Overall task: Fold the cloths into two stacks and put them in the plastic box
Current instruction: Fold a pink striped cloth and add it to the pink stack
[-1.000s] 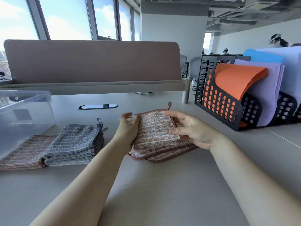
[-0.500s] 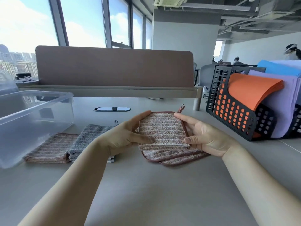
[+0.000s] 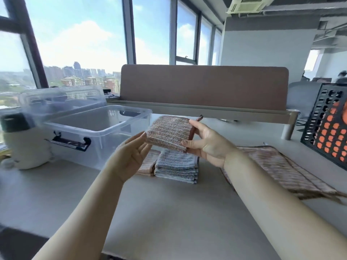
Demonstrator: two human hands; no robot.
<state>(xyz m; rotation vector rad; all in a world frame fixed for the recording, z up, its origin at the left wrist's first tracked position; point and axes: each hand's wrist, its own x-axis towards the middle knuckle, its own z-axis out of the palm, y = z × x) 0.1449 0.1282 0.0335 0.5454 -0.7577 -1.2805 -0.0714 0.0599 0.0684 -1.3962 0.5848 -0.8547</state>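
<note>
Pinkish striped cloth [image 3: 169, 131], folded small with a brown edge and loop, is up in the air between my hands, above the table [image 3: 169, 212] and just right of the box [image 3: 97, 132]. My right hand [image 3: 208, 145] grips its right edge: thumb on top by the brown trim, a finger curled round the near corner, other fingers hidden under the fabric. My left hand [image 3: 129, 156] is palm up with straight fingers, not gripping; its fingertips touch the cloth's near left corner. Right below the held cloth a grey stack [image 3: 176, 166] of folded cloths lies on the table, and a pink pile [image 3: 148, 163] sits touching its left side, partly hidden by my left hand. The clear plastic box stands on the table left of both piles, near them; nothing shows inside it, black latch on its near side. Its clear lid [image 3: 62, 98] leans behind it, far left. Loose cloths [image 3: 277, 169], unfolded and pinkish, lie flat to the right, partly under my right forearm. A black perforated rack [image 3: 326, 132] is at the far right and a brown divider [image 3: 202, 87] runs along the far edge. A white object [image 3: 24, 147] with a dark top stands left of the box; blurred, I cannot tell what it is.
</note>
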